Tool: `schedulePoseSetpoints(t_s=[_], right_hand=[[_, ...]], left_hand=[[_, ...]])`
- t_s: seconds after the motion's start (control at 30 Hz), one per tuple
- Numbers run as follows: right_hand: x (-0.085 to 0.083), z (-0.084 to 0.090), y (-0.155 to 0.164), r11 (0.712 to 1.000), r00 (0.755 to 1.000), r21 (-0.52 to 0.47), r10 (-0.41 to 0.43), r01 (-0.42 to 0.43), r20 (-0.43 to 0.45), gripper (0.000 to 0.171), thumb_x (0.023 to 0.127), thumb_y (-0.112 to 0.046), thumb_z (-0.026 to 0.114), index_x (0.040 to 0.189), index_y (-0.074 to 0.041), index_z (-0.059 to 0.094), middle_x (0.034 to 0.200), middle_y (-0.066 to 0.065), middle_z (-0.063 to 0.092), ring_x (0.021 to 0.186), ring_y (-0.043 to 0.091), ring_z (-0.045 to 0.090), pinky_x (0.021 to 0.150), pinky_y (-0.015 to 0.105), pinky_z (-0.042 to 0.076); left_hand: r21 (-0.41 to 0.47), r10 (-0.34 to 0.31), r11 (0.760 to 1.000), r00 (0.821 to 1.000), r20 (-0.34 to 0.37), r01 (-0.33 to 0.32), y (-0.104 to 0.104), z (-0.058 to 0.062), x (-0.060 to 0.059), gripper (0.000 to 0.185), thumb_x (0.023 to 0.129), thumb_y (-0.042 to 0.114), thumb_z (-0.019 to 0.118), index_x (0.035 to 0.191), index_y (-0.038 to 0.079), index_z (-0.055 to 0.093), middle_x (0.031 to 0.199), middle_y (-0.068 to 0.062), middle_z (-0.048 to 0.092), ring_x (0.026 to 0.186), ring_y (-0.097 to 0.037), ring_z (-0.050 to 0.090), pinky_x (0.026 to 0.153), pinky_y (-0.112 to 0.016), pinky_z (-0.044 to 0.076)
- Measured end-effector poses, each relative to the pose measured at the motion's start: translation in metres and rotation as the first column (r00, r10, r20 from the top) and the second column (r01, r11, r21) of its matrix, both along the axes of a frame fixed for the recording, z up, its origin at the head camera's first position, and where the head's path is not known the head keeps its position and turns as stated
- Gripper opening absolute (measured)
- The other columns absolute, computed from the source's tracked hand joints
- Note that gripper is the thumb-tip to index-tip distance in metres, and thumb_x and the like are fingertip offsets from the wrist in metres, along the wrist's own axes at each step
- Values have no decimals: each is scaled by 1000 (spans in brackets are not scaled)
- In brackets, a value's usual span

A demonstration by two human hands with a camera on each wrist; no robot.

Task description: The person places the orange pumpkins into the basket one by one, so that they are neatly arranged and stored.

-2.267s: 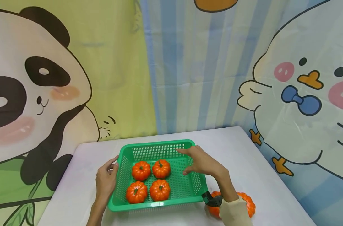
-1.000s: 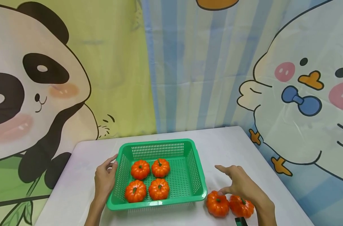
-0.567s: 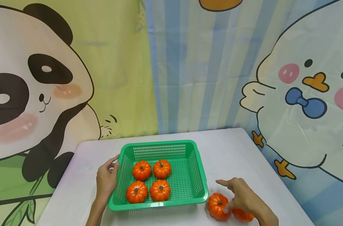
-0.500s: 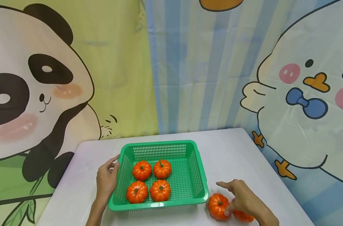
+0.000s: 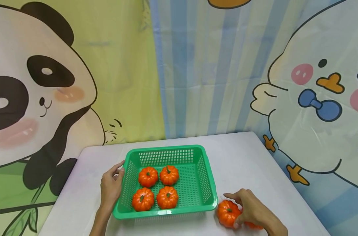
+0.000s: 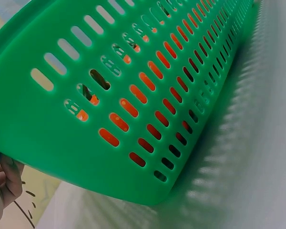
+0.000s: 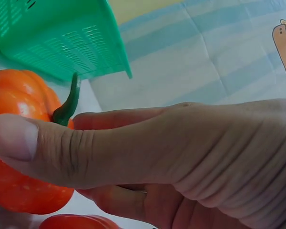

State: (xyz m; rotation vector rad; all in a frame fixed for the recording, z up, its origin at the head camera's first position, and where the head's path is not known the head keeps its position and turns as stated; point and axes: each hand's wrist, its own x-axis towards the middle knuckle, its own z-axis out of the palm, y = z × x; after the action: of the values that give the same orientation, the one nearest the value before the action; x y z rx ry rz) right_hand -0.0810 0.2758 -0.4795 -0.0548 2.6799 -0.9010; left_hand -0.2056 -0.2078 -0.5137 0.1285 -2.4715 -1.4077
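A green slotted basket (image 5: pixel 208 191) stands on the white table (image 5: pixel 244 164) with several small orange pumpkins (image 5: pixel 148 177) inside. My left hand (image 5: pixel 111 186) grips the basket's left rim; in the left wrist view the basket wall (image 6: pixel 133 95) fills the frame and fingertips (image 6: pixel 5 176) show at its corner. Right of the basket, my right hand (image 5: pixel 249 209) curls round an orange pumpkin (image 5: pixel 227 213) on the table. The right wrist view shows my thumb (image 7: pixel 47 148) across that pumpkin (image 7: pixel 19 124) by its green stem. Another pumpkin (image 5: pixel 252 225) lies mostly hidden under the hand.
Cartoon cloth backdrops hang behind the table: a panda (image 5: pixel 34 98) at the left and a white duck (image 5: pixel 320 108) at the right. The table's edges run close at the left and right of the basket.
My right hand left the basket, moved right and down to the two pumpkins on the table, and closed round the left one. The left hand stayed on the rim.
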Motion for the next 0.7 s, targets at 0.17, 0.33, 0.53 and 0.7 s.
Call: schedulePoseSetpoints(t_s=[0.17,0.33,0.53,0.7], right_hand=[[1,-3,0,1000,1000,6,-20,20,17,86,55,-15,110,135,-11,79,118,6,79,98,21,63,92,50,65],[-1,-3,1,1000,999,-26,7,-6,33,82,57,-12,108,133,-5,79,122,11,81,105,23,68,96,52,63],[-1,-3,3,996,998,-76,47,-44,34,81,60,-10,107,134,0,77,126,13,81,113,27,73,99,53,61],[-3,-2,4,993,996,-94,70,-65,46,80,61,-9,106,134,3,75,124,13,82,111,24,73,99,51,61]], left_hand=[[2,2,1000,1000,5,-2,1,1,-1,37,112,17,59,147,13,70,109,-24,80,59,-7,67,51,-27,50],[4,3,1000,1000,9,-3,1,2,-2,37,112,17,59,147,13,70,109,-24,80,59,-7,68,51,-27,49],[14,1,1000,1000,8,-1,1,2,-1,37,112,17,59,147,13,70,110,-24,80,59,-7,69,50,-28,49],[6,4,1000,1000,9,-4,1,2,0,37,112,17,59,147,12,70,109,-25,80,57,-7,66,50,-27,48]])
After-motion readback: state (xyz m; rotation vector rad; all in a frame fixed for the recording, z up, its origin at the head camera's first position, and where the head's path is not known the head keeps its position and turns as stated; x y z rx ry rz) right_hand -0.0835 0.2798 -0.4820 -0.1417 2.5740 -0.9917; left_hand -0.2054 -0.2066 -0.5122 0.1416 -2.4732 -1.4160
